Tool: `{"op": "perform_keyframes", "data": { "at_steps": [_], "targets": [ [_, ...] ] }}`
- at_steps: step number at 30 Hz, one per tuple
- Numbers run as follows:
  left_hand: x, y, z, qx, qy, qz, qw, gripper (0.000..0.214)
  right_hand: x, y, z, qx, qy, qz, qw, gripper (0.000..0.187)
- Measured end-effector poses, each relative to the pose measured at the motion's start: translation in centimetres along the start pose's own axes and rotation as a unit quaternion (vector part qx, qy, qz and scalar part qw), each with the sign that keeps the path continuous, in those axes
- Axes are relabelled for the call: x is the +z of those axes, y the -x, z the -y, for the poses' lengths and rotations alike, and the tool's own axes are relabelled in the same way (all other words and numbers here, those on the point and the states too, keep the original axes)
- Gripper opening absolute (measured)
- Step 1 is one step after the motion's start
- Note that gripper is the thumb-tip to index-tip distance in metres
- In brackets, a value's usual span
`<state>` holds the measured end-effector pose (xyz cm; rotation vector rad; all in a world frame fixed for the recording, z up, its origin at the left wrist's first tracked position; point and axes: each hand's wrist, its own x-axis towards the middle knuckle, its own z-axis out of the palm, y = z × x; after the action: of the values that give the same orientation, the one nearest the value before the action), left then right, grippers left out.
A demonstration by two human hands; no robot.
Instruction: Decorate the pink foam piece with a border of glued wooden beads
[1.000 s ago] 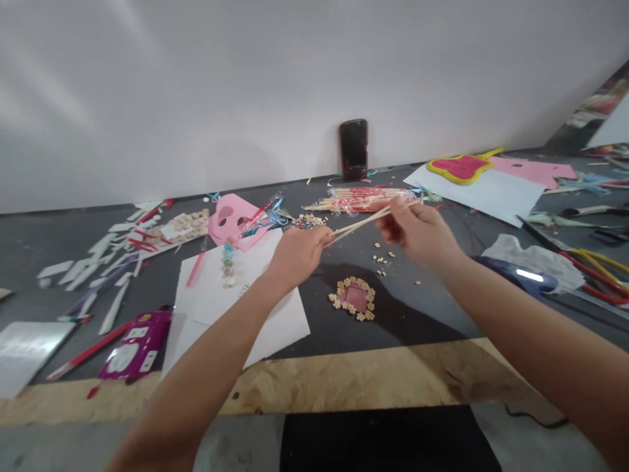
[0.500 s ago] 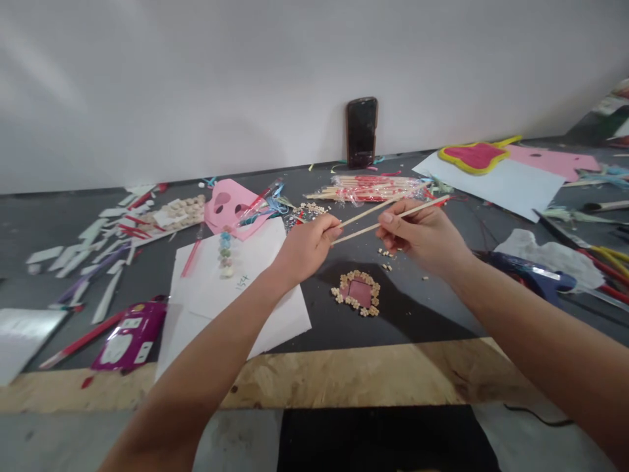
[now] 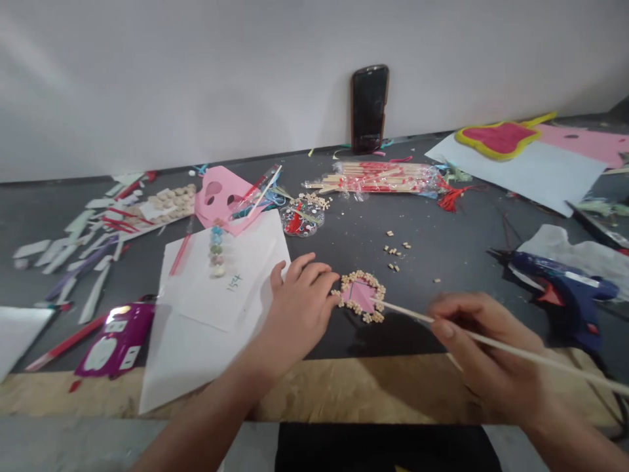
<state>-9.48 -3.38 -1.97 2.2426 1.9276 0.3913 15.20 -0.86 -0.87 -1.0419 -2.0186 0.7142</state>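
Observation:
My right hand [image 3: 484, 357] pinches a thin wooden stick [image 3: 531, 354] whose tip rests on a small pink square framed with little wooden beads [image 3: 360, 296] on the dark table. My left hand [image 3: 299, 308] lies beside that piece on its left, fingers loosely curled, the fingertips at its edge. White paper sheets [image 3: 211, 314] lie under the left wrist. I cannot tell whether the left hand holds anything.
A blue glue gun [image 3: 560, 288] lies at the right. A pack of sticks in plastic [image 3: 378, 178], a round tray of googly eyes [image 3: 302, 216] and loose wooden bits [image 3: 396, 252] lie behind. A phone [image 3: 369, 108] leans on the wall. Paper scraps [image 3: 88, 242] fill the left.
Both hands came down from holding two sticks in the air. The right hand now holds one stick against the beaded piece; the left hand has dropped to the table beside it.

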Motion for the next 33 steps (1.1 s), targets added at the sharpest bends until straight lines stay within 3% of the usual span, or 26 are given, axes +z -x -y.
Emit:
{"op": "perform_keyframes", "data": {
  "at_steps": [3, 5, 10, 18, 24, 33],
  "targets": [
    [0.5, -0.4, 0.1, -0.007, 0.023, 0.002, 1.000, 0.024, 1.1, -0.7, 0.4, -0.097, 0.001, 0.036, 0.995, 0.022],
    [0.6, -0.4, 0.5, -0.007, 0.031, 0.014, 0.999, 0.025, 1.4, -1.0, 0.2, -0.126, -0.020, 0.057, 0.990, 0.027],
    [0.6, 0.3, 1.2, -0.008, 0.033, 0.029, 0.999, 0.024, 1.9, -0.6, -0.8, -0.146, -0.001, 0.088, 0.985, 0.027],
    [0.8, 0.4, 1.2, -0.005, 0.028, 0.010, 1.000, 0.019, 2.2, -0.7, -0.8, -0.144, -0.016, 0.075, 0.987, 0.024],
    [0.9, 0.3, 1.4, -0.004, 0.029, 0.021, 0.999, 0.018, 2.8, -0.5, -0.9, -0.213, 0.007, 0.142, 0.967, 0.023],
    [0.8, 0.1, 1.1, 0.002, 0.024, -0.006, 1.000, 0.018, 2.5, -0.9, -0.7, -0.167, 0.002, 0.094, 0.981, 0.026]
  ]
}}
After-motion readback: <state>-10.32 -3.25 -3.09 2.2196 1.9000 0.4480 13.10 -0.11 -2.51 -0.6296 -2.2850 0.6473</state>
